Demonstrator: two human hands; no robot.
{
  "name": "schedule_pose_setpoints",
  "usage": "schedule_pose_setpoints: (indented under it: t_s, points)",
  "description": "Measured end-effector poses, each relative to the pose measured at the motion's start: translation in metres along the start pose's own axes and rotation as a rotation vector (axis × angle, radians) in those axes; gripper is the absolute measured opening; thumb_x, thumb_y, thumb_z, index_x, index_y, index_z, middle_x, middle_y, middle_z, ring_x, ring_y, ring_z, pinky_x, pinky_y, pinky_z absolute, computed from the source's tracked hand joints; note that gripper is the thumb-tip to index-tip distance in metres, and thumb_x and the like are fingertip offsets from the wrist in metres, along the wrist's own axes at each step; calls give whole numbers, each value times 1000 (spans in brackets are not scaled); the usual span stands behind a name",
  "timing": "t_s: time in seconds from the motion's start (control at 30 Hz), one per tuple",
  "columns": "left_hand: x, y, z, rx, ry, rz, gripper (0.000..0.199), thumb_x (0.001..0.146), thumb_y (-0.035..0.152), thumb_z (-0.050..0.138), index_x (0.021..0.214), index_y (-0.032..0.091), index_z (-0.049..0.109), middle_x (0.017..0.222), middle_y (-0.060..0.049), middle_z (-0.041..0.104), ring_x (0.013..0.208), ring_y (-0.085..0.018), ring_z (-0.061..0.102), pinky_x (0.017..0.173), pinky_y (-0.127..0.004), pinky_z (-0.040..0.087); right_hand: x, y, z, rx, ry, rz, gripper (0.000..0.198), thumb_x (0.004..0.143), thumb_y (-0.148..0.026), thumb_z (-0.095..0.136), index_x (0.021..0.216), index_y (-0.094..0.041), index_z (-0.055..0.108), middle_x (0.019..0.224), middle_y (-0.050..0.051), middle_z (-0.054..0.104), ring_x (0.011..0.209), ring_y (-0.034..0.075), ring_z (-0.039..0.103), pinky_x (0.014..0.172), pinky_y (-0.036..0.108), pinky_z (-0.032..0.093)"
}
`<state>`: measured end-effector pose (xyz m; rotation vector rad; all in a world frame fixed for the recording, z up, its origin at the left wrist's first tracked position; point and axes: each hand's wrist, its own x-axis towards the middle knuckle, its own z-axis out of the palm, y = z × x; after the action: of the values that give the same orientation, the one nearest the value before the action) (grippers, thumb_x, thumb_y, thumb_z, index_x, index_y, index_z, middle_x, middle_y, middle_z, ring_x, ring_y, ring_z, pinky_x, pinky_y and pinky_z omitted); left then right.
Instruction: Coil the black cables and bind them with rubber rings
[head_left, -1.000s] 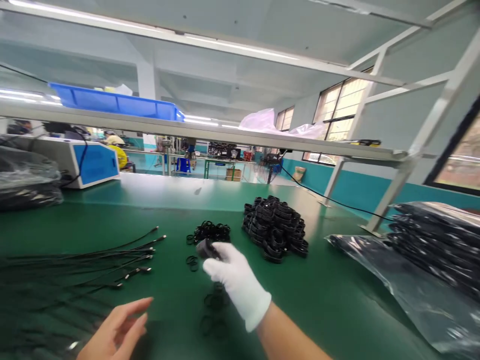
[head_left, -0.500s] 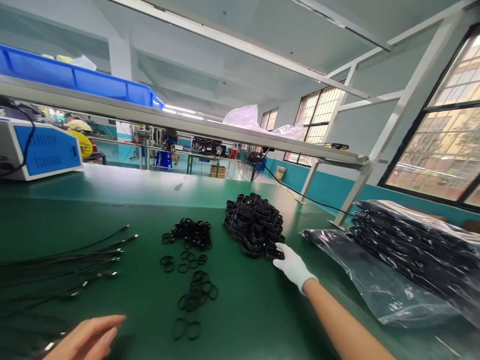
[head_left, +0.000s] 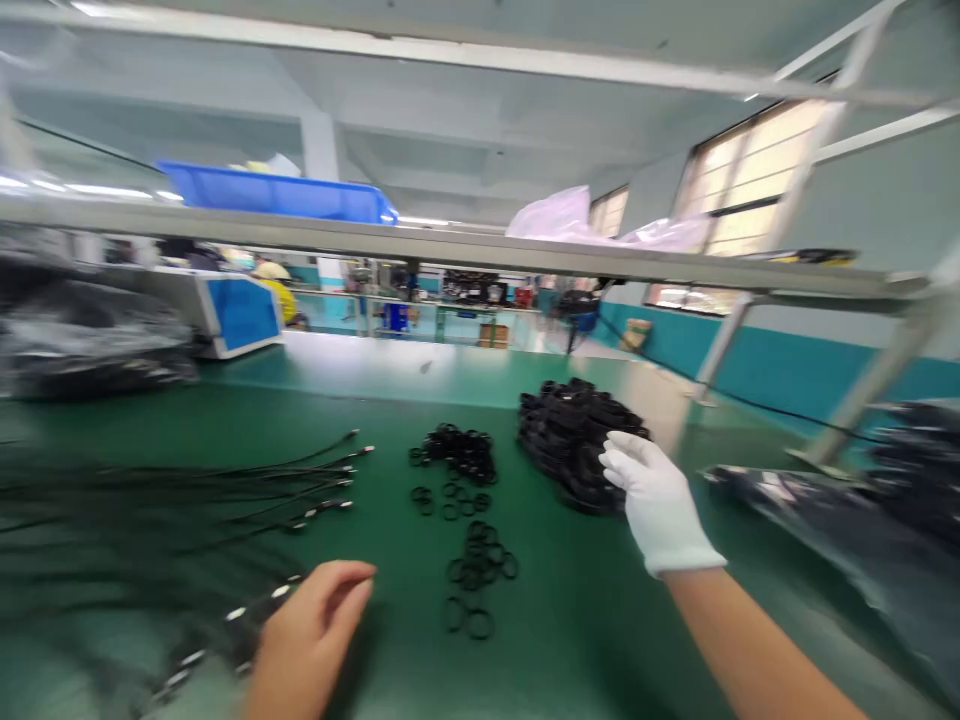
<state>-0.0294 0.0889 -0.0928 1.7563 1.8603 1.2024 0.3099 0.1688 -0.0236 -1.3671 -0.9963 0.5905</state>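
The pile of black coils [head_left: 562, 440] sits just ahead and to the left of my gloved right hand [head_left: 660, 500], whose fingertips overlap the pile's near right side from where I look. My fingers there are bent and bunched together, but I cannot tell whether they grip a coil or only hover before the pile; the view is blurred.

Left of the pile, near it but apart, is a small heap of black rings [head_left: 459, 452]. Nearer me, more loose rings [head_left: 480, 560] lie scattered on the green table [head_left: 585, 620], between my two hands.

My bare left hand [head_left: 307, 635] is well away from the pile, toward the near edge. It is loosely curled, with a slim gap between thumb and forefinger. Black cables [head_left: 277, 480] with bright metal ends spread out beyond it and to its left.

Farther out, dark plastic-wrapped packs [head_left: 922, 480] stand at my right, and a blue bin [head_left: 285, 192] rests on the shelf [head_left: 450, 240] above the table.
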Motion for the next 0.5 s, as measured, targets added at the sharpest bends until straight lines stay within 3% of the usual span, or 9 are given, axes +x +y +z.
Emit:
schedule_pose_setpoints:
  t_s: [0.13, 0.23, 0.33, 0.5]
  points:
    - [-14, 20, 0, 27, -47, 59, 21, 85, 29, 44, 81, 20, 63, 76, -2, 67, 70, -17, 62, 65, -26, 48, -83, -29, 77, 64, -357, -46, 44, 71, -43, 61, 110, -21, 56, 115, 7, 60, 106, 23, 57, 91, 36, 45]
    - [-20, 20, -9, 133, -33, 43, 14, 84, 22, 50, 78, 21, 63, 74, 1, 65, 66, -13, 60, 60, -21, 46, -140, -16, 118, -41, -564, -125, 40, 73, -43, 56, 108, -25, 57, 108, 9, 62, 95, 26, 60, 85, 42, 48]
    - [-12, 9, -36, 261, -8, 12, 13, 84, 20, 52, 78, 22, 63, 76, 1, 64, 69, -13, 60, 64, -21, 45, -169, 15, 137, -117, -678, -329, 30, 73, -40, 55, 99, -28, 62, 108, 9, 63, 99, 30, 58, 91, 48, 43]
    - [43, -35, -91, 519, 66, -156, 14, 90, 23, 49, 91, 17, 62, 93, -4, 63, 87, -17, 60, 80, -35, 47, -174, 42, 137, -241, -798, -429, 27, 80, -37, 50, 104, -31, 61, 113, 6, 61, 105, 29, 55, 93, 47, 42]
